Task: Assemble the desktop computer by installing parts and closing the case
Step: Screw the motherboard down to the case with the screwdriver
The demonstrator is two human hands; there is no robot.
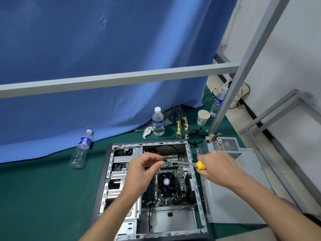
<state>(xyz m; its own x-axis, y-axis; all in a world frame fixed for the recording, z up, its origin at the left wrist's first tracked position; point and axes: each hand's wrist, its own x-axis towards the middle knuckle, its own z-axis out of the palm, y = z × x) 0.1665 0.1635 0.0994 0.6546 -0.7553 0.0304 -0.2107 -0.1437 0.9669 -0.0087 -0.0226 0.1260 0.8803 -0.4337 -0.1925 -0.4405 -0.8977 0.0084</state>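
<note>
An open desktop case (111, 173) lies flat on the green mat, its motherboard and round black CPU fan (167, 182) exposed. My right hand (219, 166) grips a yellow-handled screwdriver (200, 165), whose metal shaft points left across the case. My left hand (141, 168) hovers over the board and pinches the tip of the shaft with thumb and fingertips. Whether a screw sits at the tip I cannot make out. A grey power supply (224, 145) with loose wires stands outside the case at its far right corner. The detached side panel (231, 193) lies flat to the right.
Two upright water bottles (157, 121) (218, 101), a fallen empty bottle (80, 150), a paper cup (202, 117), yellow-handled tools (181, 126) and a crumpled tissue (147, 132) lie beyond the case. A grey metal frame bar (121, 79) crosses in front of the blue curtain.
</note>
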